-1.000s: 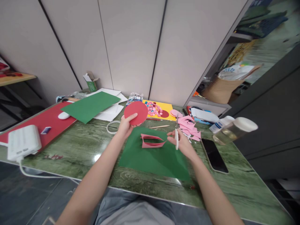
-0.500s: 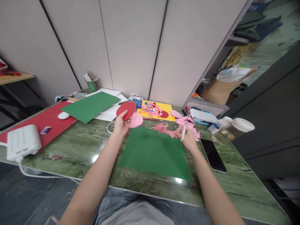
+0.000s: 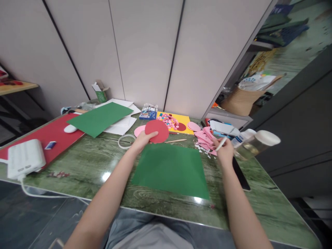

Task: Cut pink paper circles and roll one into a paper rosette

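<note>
The left hand (image 3: 141,141) grasps a red paper circle (image 3: 158,130), thumb on its face, raised just beyond the far edge of the green sheet (image 3: 172,169) on the desk (image 3: 85,169). A pink circle (image 3: 139,130) shows just behind that hand, with a coiled cable (image 3: 125,142) to its left and a wooden stick (image 3: 175,140) to its right.

The right hand (image 3: 226,154) has its fingers around a white handle (image 3: 221,144), probably that of scissors, though the blades are hard to make out. Its fingertips are at the pink paper scraps (image 3: 203,137); whether they also pinch one, I cannot tell. A clear bottle (image 3: 249,147) is just right of this hand, and a phone (image 3: 241,176) lies partly behind its wrist.

The step in hand looks like tending to the scraps while the circle is held aside. Moving the right hand from here would call for keeping the handled tool away from the bottle and lifting without dragging the scraps.
</note>
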### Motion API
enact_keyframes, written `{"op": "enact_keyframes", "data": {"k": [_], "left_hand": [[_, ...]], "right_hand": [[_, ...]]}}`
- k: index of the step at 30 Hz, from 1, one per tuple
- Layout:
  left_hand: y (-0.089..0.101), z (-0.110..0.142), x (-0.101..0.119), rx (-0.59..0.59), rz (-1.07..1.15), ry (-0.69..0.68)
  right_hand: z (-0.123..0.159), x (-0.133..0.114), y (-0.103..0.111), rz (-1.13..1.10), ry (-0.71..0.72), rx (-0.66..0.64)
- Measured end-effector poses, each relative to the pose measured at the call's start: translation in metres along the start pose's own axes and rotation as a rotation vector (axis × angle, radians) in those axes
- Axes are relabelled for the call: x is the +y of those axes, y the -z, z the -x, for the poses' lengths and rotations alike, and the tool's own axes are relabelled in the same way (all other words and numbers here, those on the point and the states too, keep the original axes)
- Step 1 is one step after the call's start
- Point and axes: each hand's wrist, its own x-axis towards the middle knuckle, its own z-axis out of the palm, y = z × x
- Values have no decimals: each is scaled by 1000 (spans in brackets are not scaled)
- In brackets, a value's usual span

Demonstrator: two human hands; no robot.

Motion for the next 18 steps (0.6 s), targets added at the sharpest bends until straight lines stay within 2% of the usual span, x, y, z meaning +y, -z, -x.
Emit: {"op": "enact_keyframes", "data": {"k": [1, 3, 6, 9, 12, 18], "left_hand": [[-3, 2, -2, -75, -75, 11], [-11, 7, -7, -222, -214, 12], [-24, 14, -15, -312, -358, -16], [-32, 18, -21, -406, -423, -27], [-37, 22, -21, -484, -443, 1], [-40, 27, -16, -532, -382, 39]], "right_hand": [[8, -4, -9, -55, -63, -72], [27, -13, -27, -121, -151, -319], [53, -21, -46, -168, -233, -582], [68, -23, -56, -177, -231, -614], [72, -23, -56, -178, -218, -566], [68, -22, -52, -218, -266, -574]]}}
